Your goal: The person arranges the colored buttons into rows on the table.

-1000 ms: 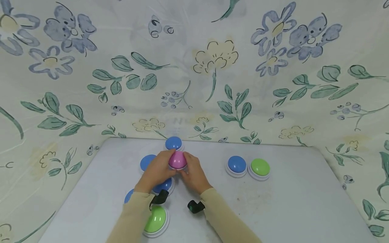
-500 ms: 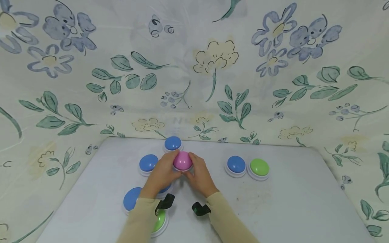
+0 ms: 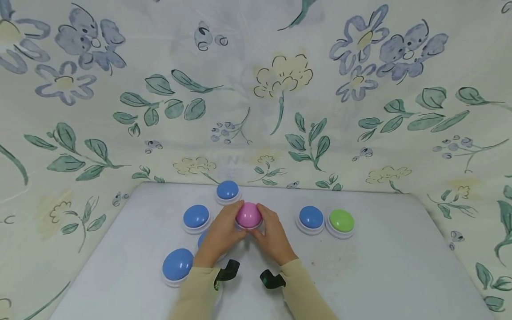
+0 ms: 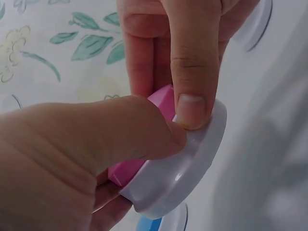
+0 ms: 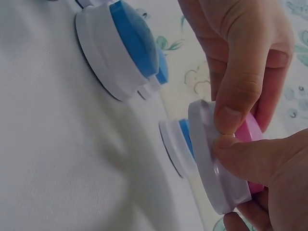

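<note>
Both hands hold one push button with a pink dome (image 3: 249, 215) on a round white base (image 4: 173, 178), dome upward in the head view. My left hand (image 3: 221, 233) grips its left side and my right hand (image 3: 275, 234) its right. The two thumbs meet on the near side of the base, tip beside tip, as both wrist views show. Other fingers wrap round the far side, partly hidden. In the right wrist view the base (image 5: 211, 159) is raised off the table. A blue button (image 3: 227, 190) stands just behind the hands.
On the white table (image 3: 384, 271), blue buttons (image 3: 196, 216) (image 3: 178, 265) stand at left, another partly under the left hand. The left sleeve (image 3: 196, 293) covers a further button. At right, a blue button (image 3: 311, 218) adjoins a green one (image 3: 342, 221). Flowered cloth (image 3: 240, 89) hangs behind.
Both hands have carried the pink button to the right and slightly nearer, away from the blue button at the back. The left sleeve now covers the green button at front left.
</note>
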`<state>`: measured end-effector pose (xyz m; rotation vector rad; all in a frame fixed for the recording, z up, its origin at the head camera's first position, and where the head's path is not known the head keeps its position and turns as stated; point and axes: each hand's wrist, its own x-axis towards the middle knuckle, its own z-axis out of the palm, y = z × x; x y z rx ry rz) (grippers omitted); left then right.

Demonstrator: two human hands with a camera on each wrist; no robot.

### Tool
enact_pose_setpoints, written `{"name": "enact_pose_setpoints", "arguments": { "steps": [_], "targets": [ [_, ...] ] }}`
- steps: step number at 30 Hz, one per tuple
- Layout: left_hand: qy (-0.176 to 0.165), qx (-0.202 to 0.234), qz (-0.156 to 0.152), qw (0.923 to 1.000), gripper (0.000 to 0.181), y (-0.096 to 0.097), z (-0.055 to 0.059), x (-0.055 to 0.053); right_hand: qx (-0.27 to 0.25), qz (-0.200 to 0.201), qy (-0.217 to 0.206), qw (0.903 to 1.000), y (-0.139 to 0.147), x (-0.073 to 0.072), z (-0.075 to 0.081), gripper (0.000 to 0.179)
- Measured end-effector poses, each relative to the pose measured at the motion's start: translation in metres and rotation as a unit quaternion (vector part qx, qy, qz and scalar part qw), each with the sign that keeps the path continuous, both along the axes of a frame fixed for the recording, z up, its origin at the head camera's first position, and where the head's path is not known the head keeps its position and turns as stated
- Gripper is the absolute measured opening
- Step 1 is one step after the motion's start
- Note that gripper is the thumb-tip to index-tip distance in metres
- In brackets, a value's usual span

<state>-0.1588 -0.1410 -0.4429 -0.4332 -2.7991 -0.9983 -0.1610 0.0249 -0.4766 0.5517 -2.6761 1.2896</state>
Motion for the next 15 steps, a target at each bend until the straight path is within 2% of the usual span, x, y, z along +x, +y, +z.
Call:
{"name": "enact_pose_setpoints", "arguments": {
  "steps": [9, 15],
  "targets": [
    [0.043, 0.005, -0.012, 0.999, 0.077, 0.011, -0.007, 0.002, -0.002, -0.004, 0.021, 0.9998, 0.012, 0.003, -0.002, 0.072],
    [0.039, 0.004, -0.01, 0.9992, 0.079, 0.018, -0.007, 0.0, 0.008, -0.009, 0.031, 0.9995, 0.019, 0.001, 0.0, 0.072]
  ]
}}
